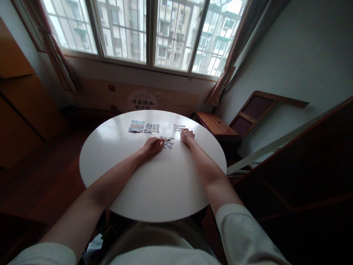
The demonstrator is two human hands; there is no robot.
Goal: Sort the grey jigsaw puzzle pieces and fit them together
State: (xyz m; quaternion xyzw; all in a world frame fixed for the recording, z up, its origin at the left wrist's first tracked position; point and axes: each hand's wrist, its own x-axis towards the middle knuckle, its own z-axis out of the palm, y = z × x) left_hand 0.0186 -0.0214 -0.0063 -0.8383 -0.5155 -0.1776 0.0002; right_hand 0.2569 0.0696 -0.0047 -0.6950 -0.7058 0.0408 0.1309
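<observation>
My left hand (154, 145) rests on the table at the left side of a loose heap of jigsaw puzzle pieces (168, 142). Its fingers are curled together, and whatever is in them is too small to make out. Farther right, my right hand (188, 135) reaches to the near right corner of a small group of pieces laid in rows (179, 127). Its fingers bend down to the tabletop, and their tips are partly hidden. Another set of pieces in rows (152, 128) lies beyond my left hand, beside a colourful picture sheet or packet (136, 126).
All of this lies on a round white table (162, 184). A low wooden stand (215, 123) is beyond its right edge, with a wooden frame (252, 108) by the wall. Barred windows (149, 33) and curtains (59, 62) are at the back.
</observation>
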